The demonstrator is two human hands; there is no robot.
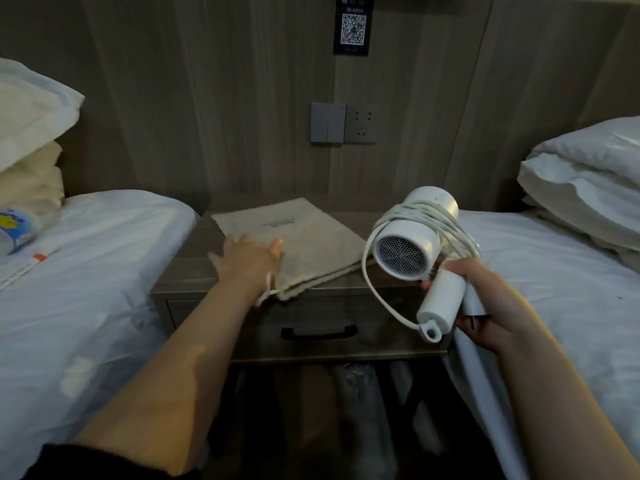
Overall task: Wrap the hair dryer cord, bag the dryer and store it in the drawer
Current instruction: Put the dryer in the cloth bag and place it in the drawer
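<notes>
My right hand [481, 299] holds a white hair dryer [412, 244] by its handle, above the nightstand's right edge. Its white cord [420, 211] is wound around the barrel, with one loop hanging down to the handle's end. A beige cloth drawstring bag [311, 237] lies flat on the nightstand top [194, 268]. My left hand [249, 258] rests on the bag's near left corner with fingers spread, by the drawstring. The drawer [381, 327] below is closed, with a black handle [318, 332].
Beds with white sheets flank the nightstand, the left bed [86, 271] and the right bed [554, 289], each with pillows at the head. A wall socket and switches [343, 123] sit above the nightstand. A bottle [15, 230] lies on the left bed.
</notes>
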